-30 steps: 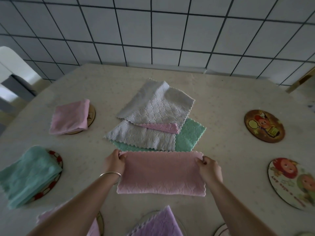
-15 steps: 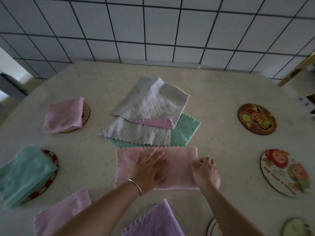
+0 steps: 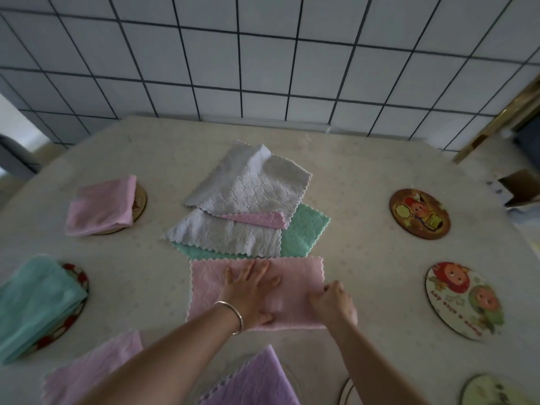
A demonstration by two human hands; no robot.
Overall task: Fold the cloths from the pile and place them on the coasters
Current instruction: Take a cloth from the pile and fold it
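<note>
**Two hands on the half-folded pink cloth**

The right hand [image 3: 331, 302] is gripping the right end of the pink textured microfibre cloth [image 3: 257, 290]: its fingers are curled over the cloth's edge and the knuckles are facing up. The left hand [image 3: 251, 293] is lying flat on the middle of the same cloth, with the fingers straight and spread, pointing away from the person, and the palm is pressing the fabric down. A thin silver bangle [image 3: 232, 315] is sitting on the left wrist. Both forearms are reaching in from the bottom edge, and the left one is crossing toward the centre.

The pink cloth is lying as a wide rectangle on the pale speckled table [image 3: 365, 200], just in front of the pile of loose cloths [image 3: 245, 209], where grey, pink and mint green pieces are overlapping.

On the left, a folded pink cloth [image 3: 100, 204] is resting on a round wooden coaster [image 3: 140, 200], and a folded teal cloth [image 3: 35, 305] is covering most of a red-patterned coaster [image 3: 77, 290]. Near the bottom edge, a lilac cloth [image 3: 257, 381] and another pale pink cloth [image 3: 96, 369] are lying.

On the right, two round cartoon-printed coasters, a dark one [image 3: 420, 213] and a light one [image 3: 464, 301], are standing bare.
</note>
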